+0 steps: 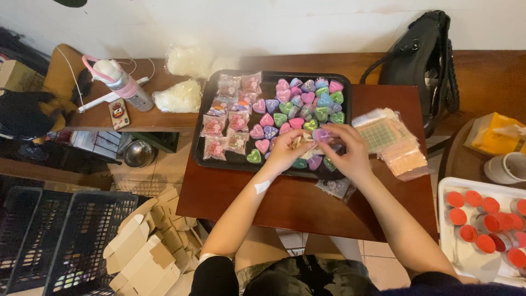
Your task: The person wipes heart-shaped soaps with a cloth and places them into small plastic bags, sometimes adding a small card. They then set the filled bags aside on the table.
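Person seated at a small reddish-brown wooden table point(307, 203), both bare forearms reaching onto a black tray point(204, 140). Left hand point(285, 151) curled, fingers pinched on something small and pale at the tray's near edge; what exactly, I cannot tell. Right hand point(348, 151) just beside it, fingertips closed round a purple heart-shaped piece point(320, 135), held over the tray's near right part. Hands almost touching each other. Loose heart-shaped pieces point(304, 104) in pink, purple, green and blue fill the tray's right half; small clear bagged packets point(227, 118) lie in rows on its left half. A stack of clear empty bags point(392, 140) sits on the table right of the tray. Black handbag point(422, 60) behind. Pink-lidded bottle point(123, 82) on the shelf to the left. White tray of red-capped jars point(482, 225) far right.
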